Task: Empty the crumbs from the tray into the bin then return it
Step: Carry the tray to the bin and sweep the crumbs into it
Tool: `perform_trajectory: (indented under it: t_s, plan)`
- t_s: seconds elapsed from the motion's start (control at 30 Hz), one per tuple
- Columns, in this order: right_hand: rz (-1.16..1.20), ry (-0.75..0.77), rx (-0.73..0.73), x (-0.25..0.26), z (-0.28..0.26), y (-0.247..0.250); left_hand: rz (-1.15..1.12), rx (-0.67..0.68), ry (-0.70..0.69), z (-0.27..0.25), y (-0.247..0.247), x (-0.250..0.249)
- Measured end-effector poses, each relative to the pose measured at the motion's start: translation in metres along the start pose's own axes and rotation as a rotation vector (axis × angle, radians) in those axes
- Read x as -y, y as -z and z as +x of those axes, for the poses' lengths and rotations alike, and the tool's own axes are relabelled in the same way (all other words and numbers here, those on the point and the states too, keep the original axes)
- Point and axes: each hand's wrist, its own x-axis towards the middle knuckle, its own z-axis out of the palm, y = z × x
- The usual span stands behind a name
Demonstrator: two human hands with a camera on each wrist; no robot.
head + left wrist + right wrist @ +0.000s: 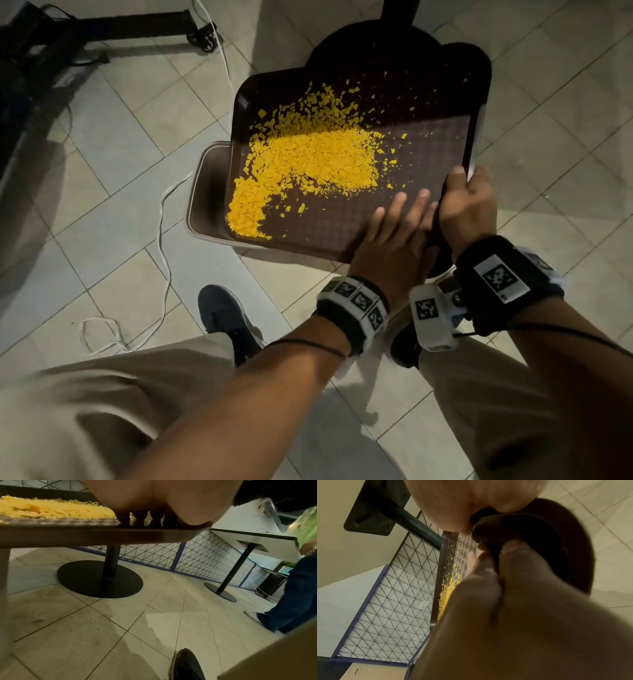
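brown tray (421, 150) tilted over the bin (205, 192), yellow crumbs (308, 161) piled left, right hand (467, 209) clamped on the near-right rim, left hand (394, 236) flat, fingers spread on the tray

Tiled floor (113, 144) with a bin, table bases, cables and feet on it

The floor is laid in pale square tiles set diagonally to the head view, with dark grout lines and some small specks and smudges. A brown bin (205, 192) stands on it, partly hidden under the tray. Just beyond the bin sits a round black table base (100, 578) with its upright post; a second, smaller base (221, 592) stands well apart near the mesh fence. A white cable (164, 246) snakes across the tiles left of the bin and loops near a dark shoe (227, 320). A black wheeled frame (137, 24) rests at the far left.
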Motion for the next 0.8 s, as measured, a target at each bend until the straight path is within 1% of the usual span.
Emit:
perform_trajectory:
  t_s: [0.1, 0.17, 0.23, 0.3, 0.37, 0.43, 0.53, 0.57, 0.6, 0.73, 0.8]
  plan:
    - [-0.008, 0.003, -0.002, 0.001, 0.001, 0.002, -0.013, -0.077, 0.026, 0.01, 0.001, 0.014]
    - [-0.004, -0.007, 0.013, 0.001, 0.0, 0.003, -0.024, -0.034, 0.106, 0.012, 0.009, 0.035]
    - [0.0, -0.017, 0.016, 0.0, 0.0, 0.002, -0.046, 0.059, 0.223, 0.011, 0.015, 0.062]
    - [0.01, -0.026, 0.02, -0.001, -0.001, 0.002, -0.045, 0.092, 0.317, 0.003, 0.018, 0.09]
    - [0.018, -0.033, 0.03, 0.001, -0.002, 0.002, -0.065, 0.108, 0.399, -0.009, 0.018, 0.115]
    - [0.028, -0.04, 0.039, 0.003, -0.003, 0.002, -0.1, 0.095, 0.479, -0.02, 0.02, 0.133]
    - [0.021, -0.046, 0.038, 0.003, -0.001, 0.003, -0.172, 0.07, 0.563, -0.027, 0.026, 0.134]
    - [0.014, -0.047, 0.038, 0.003, -0.001, 0.003, -0.167, 0.061, 0.552, -0.028, 0.029, 0.125]
    - [0.016, -0.049, 0.038, 0.003, -0.001, 0.002, -0.156, 0.049, 0.512, -0.028, 0.031, 0.113]
    - [0.028, -0.068, 0.029, 0.004, -0.002, 0.001, -0.182, -0.02, 0.206, -0.022, 0.028, 0.047]
    - [0.003, -0.057, 0.015, 0.003, -0.001, 0.001, -0.116, -0.012, 0.104, -0.017, 0.018, 0.023]
